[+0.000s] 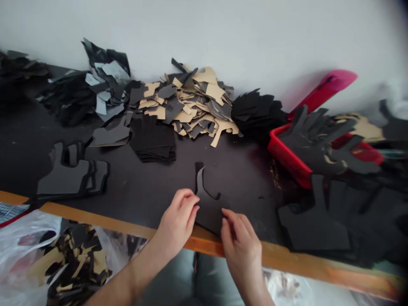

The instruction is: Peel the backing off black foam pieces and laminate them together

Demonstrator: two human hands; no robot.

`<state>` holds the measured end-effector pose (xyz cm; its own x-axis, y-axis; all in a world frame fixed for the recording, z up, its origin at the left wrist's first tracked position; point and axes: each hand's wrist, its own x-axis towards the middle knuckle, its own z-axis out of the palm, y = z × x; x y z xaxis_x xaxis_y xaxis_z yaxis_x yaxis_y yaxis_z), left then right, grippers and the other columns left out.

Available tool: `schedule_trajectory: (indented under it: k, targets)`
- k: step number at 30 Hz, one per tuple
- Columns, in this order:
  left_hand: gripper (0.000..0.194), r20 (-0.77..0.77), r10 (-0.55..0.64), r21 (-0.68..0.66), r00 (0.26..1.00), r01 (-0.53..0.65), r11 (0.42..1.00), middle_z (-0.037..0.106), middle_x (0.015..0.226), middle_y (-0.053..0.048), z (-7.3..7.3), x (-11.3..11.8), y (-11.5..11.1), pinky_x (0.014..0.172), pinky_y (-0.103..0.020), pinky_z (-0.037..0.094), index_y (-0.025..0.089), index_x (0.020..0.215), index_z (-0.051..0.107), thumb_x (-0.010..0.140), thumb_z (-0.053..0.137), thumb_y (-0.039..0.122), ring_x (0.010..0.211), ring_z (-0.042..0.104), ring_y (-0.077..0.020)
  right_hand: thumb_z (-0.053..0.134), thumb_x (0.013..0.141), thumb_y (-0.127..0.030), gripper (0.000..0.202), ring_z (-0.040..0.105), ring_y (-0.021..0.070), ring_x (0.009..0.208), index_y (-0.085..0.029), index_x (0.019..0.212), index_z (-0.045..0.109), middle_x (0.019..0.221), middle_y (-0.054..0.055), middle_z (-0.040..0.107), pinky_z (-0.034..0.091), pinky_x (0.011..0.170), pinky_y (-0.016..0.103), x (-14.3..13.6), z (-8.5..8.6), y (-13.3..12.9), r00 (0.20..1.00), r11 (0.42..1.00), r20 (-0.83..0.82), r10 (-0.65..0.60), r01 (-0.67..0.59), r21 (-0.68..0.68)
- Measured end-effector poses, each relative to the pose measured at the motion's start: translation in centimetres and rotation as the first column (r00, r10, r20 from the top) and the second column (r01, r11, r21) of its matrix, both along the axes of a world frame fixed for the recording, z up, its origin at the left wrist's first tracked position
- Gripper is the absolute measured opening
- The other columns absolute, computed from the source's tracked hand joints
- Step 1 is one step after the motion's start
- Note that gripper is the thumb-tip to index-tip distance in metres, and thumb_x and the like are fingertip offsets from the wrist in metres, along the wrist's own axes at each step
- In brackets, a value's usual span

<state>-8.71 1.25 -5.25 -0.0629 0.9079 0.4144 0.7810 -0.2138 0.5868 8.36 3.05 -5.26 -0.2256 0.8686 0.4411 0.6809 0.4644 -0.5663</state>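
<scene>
A dark grey cut-out sheet piece (208, 210) with a narrow curved arm lies at the table's front edge, on a black piece (199, 166) whose rim shows around it. My left hand (178, 221) is closed, thumb and fingers pinching the pieces' left edge. On the right side, the curled fingertips of my right hand (241, 238) are pressed together at the same pieces' edge; their exact grip is partly hidden. Behind them sits a stack of black cut pieces (153, 140). Grey pieces paired with black ones (65, 176) lie to the left.
A heap of tan and grey pieces (197, 102) lies against the wall. At the right stand a red basket (290, 157) full of grey pieces and a layered pile (318, 225). Below the wooden table edge (280, 257), a plastic bag (19, 255) lies beside scraps (76, 259).
</scene>
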Motion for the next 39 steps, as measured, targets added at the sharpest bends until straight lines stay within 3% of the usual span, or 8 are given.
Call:
schedule_trajectory:
  k: [11,25,39]
  targets:
    - [0.019,-0.039,-0.004,-0.003,0.999,0.004,1.000,0.050,0.108,-0.006,-0.67,-0.23,0.12,0.083,-0.021,0.047,0.016,0.105,0.052,0.089,0.048,0.007,0.097,0.058,-0.0120,0.046,0.090,-0.015,0.023,0.061,0.0104,0.071,-0.009,0.104,0.064,0.083,0.006,0.062,0.049,0.066,0.018,-0.21,0.16,0.20,0.999,0.998,0.034,-0.018,0.020,-0.060]
    - [0.020,-0.056,-0.007,0.016,0.998,0.008,1.000,0.050,0.107,-0.006,-0.58,-0.26,0.39,0.086,-0.020,0.046,0.015,0.105,0.053,0.088,0.049,0.005,0.095,0.057,-0.0106,0.044,0.091,-0.017,0.025,0.061,0.0124,0.065,-0.008,0.103,0.064,0.079,0.006,0.062,0.049,0.060,0.022,-0.24,0.02,0.21,0.996,0.996,0.078,-0.035,0.041,-0.084]
    - [0.018,-0.062,-0.007,-0.020,0.998,0.006,1.000,0.051,0.104,-0.006,-0.39,-0.29,0.45,0.086,-0.025,0.048,0.016,0.105,0.052,0.088,0.049,0.009,0.095,0.057,-0.0131,0.048,0.089,-0.018,0.024,0.058,0.0132,0.064,-0.008,0.102,0.066,0.076,0.005,0.060,0.048,0.063,0.024,-0.02,-0.18,0.29,0.993,0.993,0.115,-0.024,0.037,-0.111]
